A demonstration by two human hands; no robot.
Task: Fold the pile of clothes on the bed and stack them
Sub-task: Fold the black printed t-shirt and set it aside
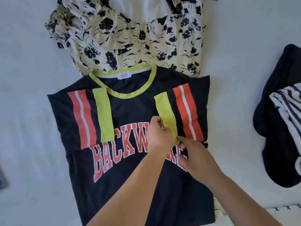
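1. A black jersey lies flat on the white bed, filling the middle of the view, collar toward 12 o'clock and hem toward 6 o'clock.
2. Both its sleeves are folded inward over the chest; each shows orange and white stripes and a lime-green cuff band, and orange block letters run across the front below them.
3. The left hand sits just to the 3 o'clock side of the jersey's centre, fingers curled, pinching the inner edge of the right-side green cuff.
4. The right hand lies at 4 o'clock from the left hand, touching it; its fingers are fairly straight and press on the lower end of that same cuff and the fabric beside it, covering the last letters.
5. A cream floral garment with a dark print is spread unfolded at 12 o'clock; the jersey's collar overlaps its lower edge.
6. At 3 o'clock, well apart from the jersey, a dark folded garment lies at the frame edge with a black-and-white striped piece on top of it.
7. A strip of cream printed fabric peeks from under the jersey's lower right edge at 5 o'clock.
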